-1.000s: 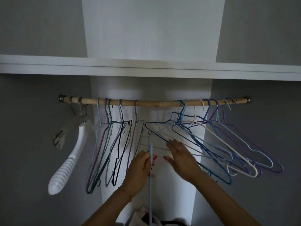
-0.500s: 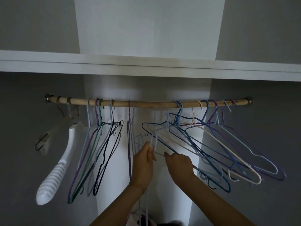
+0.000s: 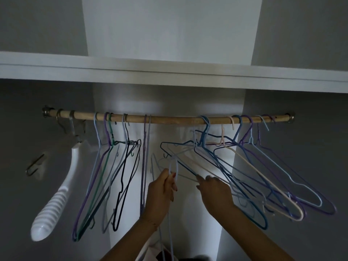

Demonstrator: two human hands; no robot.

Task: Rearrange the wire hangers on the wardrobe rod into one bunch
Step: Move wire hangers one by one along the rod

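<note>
A wooden rod spans the wardrobe under a white shelf. Several wire hangers hang bunched at its left. Two thin purple ones hang alone near the middle. Several more wire hangers, blue, purple and cream, fan out on the right half. My left hand grips a pale blue wire hanger off the rod, its hook pointing up below the rod's middle. My right hand has its fingers curled on the lower wires of the right group.
A white plastic hanger hangs at the rod's far left, beside a metal clip. The white shelf runs close above the rod. Grey wardrobe walls close in both sides. Pale cloth lies at the bottom.
My left hand has risen with the pale blue hanger, bringing its hook nearer the rod. My right hand closed from flat onto the right group's wires. The view shifted right.
</note>
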